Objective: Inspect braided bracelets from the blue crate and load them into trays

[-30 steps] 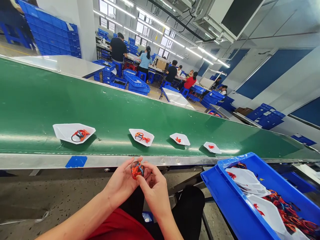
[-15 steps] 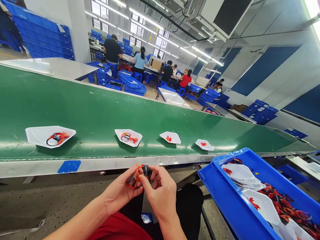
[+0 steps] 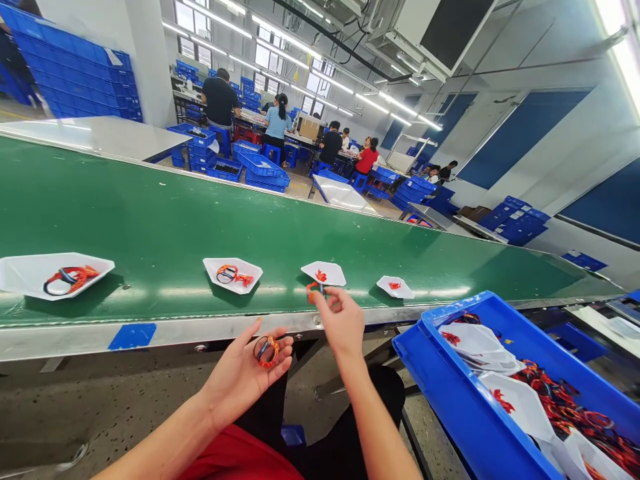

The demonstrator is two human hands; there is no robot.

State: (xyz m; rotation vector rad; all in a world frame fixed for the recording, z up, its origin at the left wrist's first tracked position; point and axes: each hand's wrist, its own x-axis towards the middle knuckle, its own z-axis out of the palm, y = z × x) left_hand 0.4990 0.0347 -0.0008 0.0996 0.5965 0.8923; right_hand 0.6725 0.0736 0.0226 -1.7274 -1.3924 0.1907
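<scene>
My left hand (image 3: 255, 367) is palm up, fingers stretched out, with small orange-red and black cord loops (image 3: 267, 351) lying on it. My right hand (image 3: 343, 323) pinches another red-and-black cord loop (image 3: 313, 293) at the near edge of a white paper tray (image 3: 336, 272). A small red piece (image 3: 321, 275) lies in that tray. To the left, a second tray (image 3: 214, 268) and a larger-looking third tray (image 3: 20, 273) each hold a loop with red parts. Rightmost, a white tray (image 3: 406, 291) has only a red piece showing.
The trays stand on a green conveyor belt (image 3: 150, 207) with a metal edge rail (image 3: 200, 333). At my right, a blue bin (image 3: 425, 367) holds many cord loops (image 3: 555, 400) and white trays (image 3: 525, 407). People sit and stand at tables beyond the belt.
My right hand has left my left hand and moved forward and right to the belt with a cord loop. My left hand has opened out. The trays have shifted left in view.
</scene>
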